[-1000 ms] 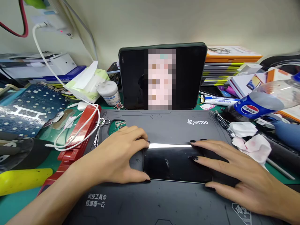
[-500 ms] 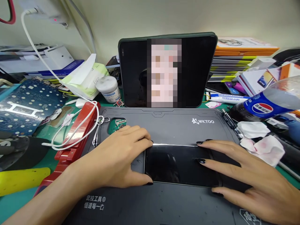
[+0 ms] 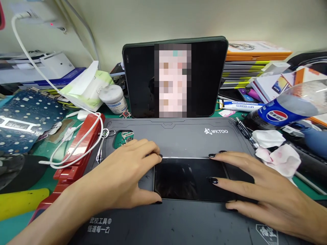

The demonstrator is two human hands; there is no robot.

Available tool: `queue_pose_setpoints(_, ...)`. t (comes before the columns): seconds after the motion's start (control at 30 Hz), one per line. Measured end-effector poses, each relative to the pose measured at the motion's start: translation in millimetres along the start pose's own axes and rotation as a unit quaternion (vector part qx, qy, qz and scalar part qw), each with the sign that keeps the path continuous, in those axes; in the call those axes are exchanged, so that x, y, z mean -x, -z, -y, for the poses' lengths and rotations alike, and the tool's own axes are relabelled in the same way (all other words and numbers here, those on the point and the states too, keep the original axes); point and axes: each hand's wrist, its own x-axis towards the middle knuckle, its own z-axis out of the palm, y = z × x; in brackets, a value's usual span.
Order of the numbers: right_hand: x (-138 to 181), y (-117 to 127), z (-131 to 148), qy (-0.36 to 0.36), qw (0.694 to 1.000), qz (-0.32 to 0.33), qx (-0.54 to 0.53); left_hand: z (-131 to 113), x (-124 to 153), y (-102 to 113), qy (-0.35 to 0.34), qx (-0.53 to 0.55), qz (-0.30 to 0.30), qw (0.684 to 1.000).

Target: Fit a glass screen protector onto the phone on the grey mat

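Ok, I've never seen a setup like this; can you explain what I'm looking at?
There is no machine here: these are a person's bare hands, seen from a camera worn on that person's head, looking forward and down. Between them is what looks like a black smartphone, on a grey WKTOO work mat. The left hand holds its left end between thumb and fingers. The right hand spans its right end, fingers spread. Behind the mat stands a tablet, its picture pixelated. To the right lies a Pepsi bottle; to the tablet's left are a white jar and a tissue packet.
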Motion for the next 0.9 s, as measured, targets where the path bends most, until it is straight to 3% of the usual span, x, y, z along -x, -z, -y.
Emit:
queue_pose_setpoints(0.37, -5, 0, -1, 0.002, 1.000, 0.001, 0.006, -1, -2, 1, -0.001, -0.001, -0.008, 1.000)
queue_pose_setpoints(0.63, 11, -6, -7, -0.013, 1.000, 0.026, -0.008, 3, -1, -3, 0.005, 0.030, -0.018, 0.999)
queue_pose_setpoints(0.9, 14, -6, -5, -0.019, 0.999, 0.046, -0.003, 0, -4, -2, 0.035, 0.050, 0.008, 0.998)
